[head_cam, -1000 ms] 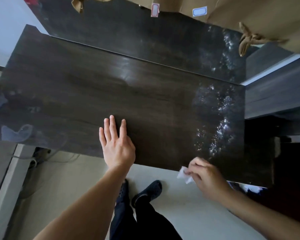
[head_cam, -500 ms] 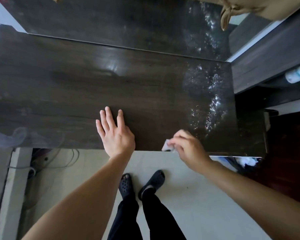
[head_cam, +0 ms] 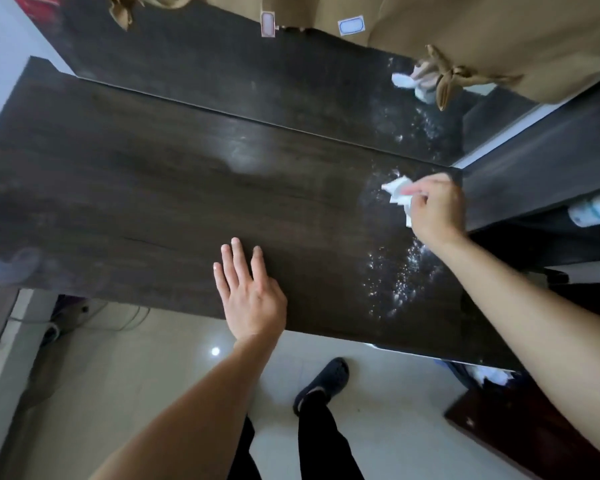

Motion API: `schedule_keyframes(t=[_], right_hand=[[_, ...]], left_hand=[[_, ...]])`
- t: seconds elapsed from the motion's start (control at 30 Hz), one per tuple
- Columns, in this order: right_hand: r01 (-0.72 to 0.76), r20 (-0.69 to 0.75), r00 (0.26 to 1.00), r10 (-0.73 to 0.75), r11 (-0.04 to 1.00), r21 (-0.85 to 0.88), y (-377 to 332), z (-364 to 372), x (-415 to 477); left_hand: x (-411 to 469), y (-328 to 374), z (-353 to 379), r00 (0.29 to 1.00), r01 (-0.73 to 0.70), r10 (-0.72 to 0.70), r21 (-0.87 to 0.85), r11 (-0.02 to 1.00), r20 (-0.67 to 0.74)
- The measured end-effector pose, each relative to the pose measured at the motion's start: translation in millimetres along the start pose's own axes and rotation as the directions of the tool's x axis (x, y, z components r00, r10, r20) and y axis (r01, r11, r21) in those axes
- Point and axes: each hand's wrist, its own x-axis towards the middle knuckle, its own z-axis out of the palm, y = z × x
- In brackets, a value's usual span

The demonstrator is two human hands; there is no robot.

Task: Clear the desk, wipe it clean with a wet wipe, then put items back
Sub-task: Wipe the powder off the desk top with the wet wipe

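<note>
The wiping step is in hand: the dark table [head_cam: 153, 209] carries no items, so the clearing looks done and the putting back not yet begun. The right hand [head_cam: 433, 209] has its fingers curled round a crumpled white wet wipe [head_cam: 397, 192] and presses it on the tabletop at about 2 o'clock, close to the back edge and the right end. The left hand [head_cam: 250, 296] lies flat at about 6 o'clock, fingers straight and pointing to 12, palm at the near edge, seemingly as a brace; it holds nothing. The two hands are well apart.

A patch of white speckles [head_cam: 399, 278] spreads over the surface at about 4 o'clock, between the wipe and the near edge; whether it is moisture or dirt cannot be told. The glossy back panel [head_cam: 257, 71] at 12 o'clock mirrors the wipe.

The next move probably calls for drawing the wipe toward 6 o'clock through the speckles with firm downward pressure, then working over toward 9 o'clock, where the wood looks dull and hazy
</note>
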Motion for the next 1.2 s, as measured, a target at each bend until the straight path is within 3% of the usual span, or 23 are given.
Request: schedule_keyframes(t=[0.2, 0.3, 0.37, 0.43, 0.5, 0.53, 0.57, 0.67, 0.77, 0.83, 0.9, 0.97, 1.07, 1.1, 1.2], right_hand=[[0.142, 0.073, 0.988, -0.133, 0.982, -0.124, -4.0, 70.4, 65.4], [0.341, 0.122, 0.939, -0.322, 0.922, -0.183, 10.2, 74.7, 41.0], [0.483, 0.231, 0.862, -0.451, 0.869, -0.106, 28.5, 57.0, 6.7], [0.599, 0.374, 0.737, -0.563, 0.8, 0.025, 43.6, 32.3, -35.3], [0.649, 0.494, 0.616, -0.613, 0.751, 0.122, 49.2, 12.4, -55.6], [0.624, 0.524, 0.607, -0.597, 0.767, 0.15, 45.0, 7.4, -47.4], [0.586, 0.512, 0.647, -0.565, 0.798, 0.141, 38.5, 7.7, -29.3], [0.476, 0.264, 0.844, -0.468, 0.879, 0.037, 9.3, 26.5, 49.5], [0.332, 0.175, 0.931, -0.32, 0.942, -0.046, -7.9, 58.7, 84.2], [0.389, 0.184, 0.908, -0.378, 0.921, -0.026, -6.2, 74.9, 52.6], [0.5, 0.228, 0.832, -0.506, 0.862, 0.089, 6.1, 72.3, -4.9], [0.539, 0.356, 0.731, -0.583, 0.812, 0.223, 23.4, 52.9, -64.9], [0.445, 0.613, 0.577, -0.539, 0.837, 0.318, 38.4, 18.1, -102.1], [0.394, 0.614, 0.609, -0.501, 0.864, 0.314, 36.1, 13.9, -92.1], [0.259, 0.373, 0.873, -0.314, 0.947, 0.192, 19.9, 18.6, -21.4]], left_hand=[[-0.6, 3.8, 6.1, 0.997, 0.008, -0.004, 0.058, 0.998, -0.074], [0.0, 2.8, 5.9, 0.995, 0.021, -0.016, 0.054, 0.998, -0.1], [-1.2, 3.1, 5.7, 0.994, 0.022, -0.016, 0.049, 0.999, -0.111], [-1.0, 5.0, 5.0, 0.993, 0.031, -0.025, 0.047, 0.998, -0.114], [-0.5, 6.4, 4.0, 0.992, 0.042, -0.038, 0.038, 0.998, -0.121], [-0.3, 7.1, 3.5, 0.992, 0.043, -0.038, 0.036, 0.998, -0.123], [-0.3, 7.6, 3.1, 0.992, 0.041, -0.036, 0.035, 0.999, -0.123], [0.2, 7.5, 2.9, 0.99, 0.034, -0.03, 0.03, 0.999, -0.138], [0.5, 7.1, 4.1, 0.988, 0.031, -0.027, 0.028, 0.999, -0.151], [0.5, 5.9, 5.0, 0.988, 0.032, -0.028, 0.027, 0.999, -0.149], [-0.2, 5.3, 5.1, 0.988, 0.035, -0.031, 0.026, 0.999, -0.151], [-0.3, 5.6, 4.7, 0.987, 0.032, -0.028, 0.027, 0.999, -0.157], [-0.1, 5.0, 4.6, 0.988, 0.033, -0.03, 0.019, 0.999, -0.149], [0.0, 4.6, 4.7, 0.989, 0.035, -0.032, 0.016, 0.999, -0.145], [-0.3, 3.3, 5.0, 0.99, 0.025, -0.024, 0.012, 1.0, -0.142]])
